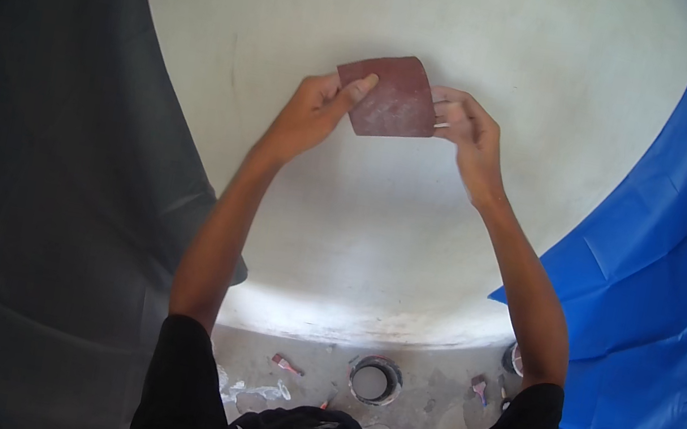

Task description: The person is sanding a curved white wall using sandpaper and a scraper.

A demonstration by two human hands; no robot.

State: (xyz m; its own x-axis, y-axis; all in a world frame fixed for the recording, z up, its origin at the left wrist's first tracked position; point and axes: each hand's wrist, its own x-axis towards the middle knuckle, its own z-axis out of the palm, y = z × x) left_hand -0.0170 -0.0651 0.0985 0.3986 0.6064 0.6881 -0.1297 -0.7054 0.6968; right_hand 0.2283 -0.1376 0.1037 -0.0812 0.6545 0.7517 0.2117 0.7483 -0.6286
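A sheet of reddish-brown sandpaper (396, 104), with whitish dust on its face, is held up in front of a pale wall (357, 217). My left hand (320, 108) grips its left edge, the thumb on the face towards me and the fingers behind. At the sheet's right edge is my right hand (470, 130), slightly blurred, its fingers bent and partly behind the sheet. Whether those fingers pinch the edge or only touch it cannot be told.
Blue sheeting (653, 321) hangs at right, dark sheeting (79, 204) at left. On the grey floor stand a round container (375, 381) and, at right, another partly hidden one (517, 359). Paintbrushes lie at left (288, 364) and right (479, 388).
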